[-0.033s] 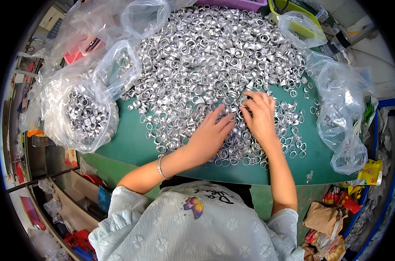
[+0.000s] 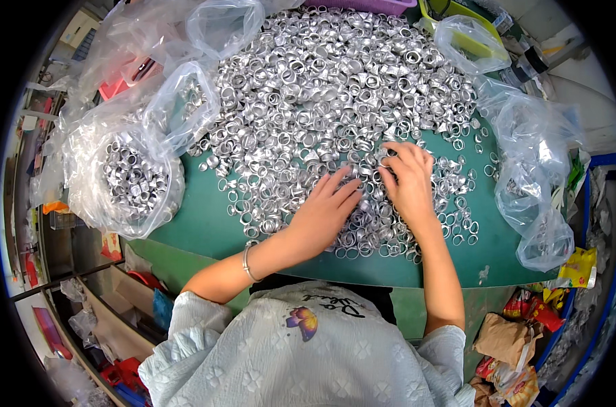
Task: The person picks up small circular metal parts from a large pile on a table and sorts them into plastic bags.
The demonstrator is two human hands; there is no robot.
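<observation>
A broad heap of silver metal rings (image 2: pixel 301 88) covers much of the green table (image 2: pixel 206 203). My left hand (image 2: pixel 321 217), a bangle at its wrist, lies over the near part of the heap with its fingers spread and resting on the rings. Just to its right, my right hand (image 2: pixel 411 180) is curled, thumb and fingers bent around what looks like a single ring (image 2: pixel 382 155) at the fingertips. Its fingers partly hide this ring. More loose rings (image 2: pixel 457 220) lie to the right of my right hand.
On the left stands a clear plastic bag (image 2: pixel 175 197) with rings inside. Crumpled clear bags (image 2: pixel 535 176) hang along the right edge. At the back are a purple basket (image 2: pixel 382 7) and a yellow-green basket (image 2: pixel 481 34). Snack packets (image 2: pixel 579 268) sit beside the table.
My right hand has shifted slightly to the right. My left hand has drawn back a little to the left, so the gap between them is wider.
</observation>
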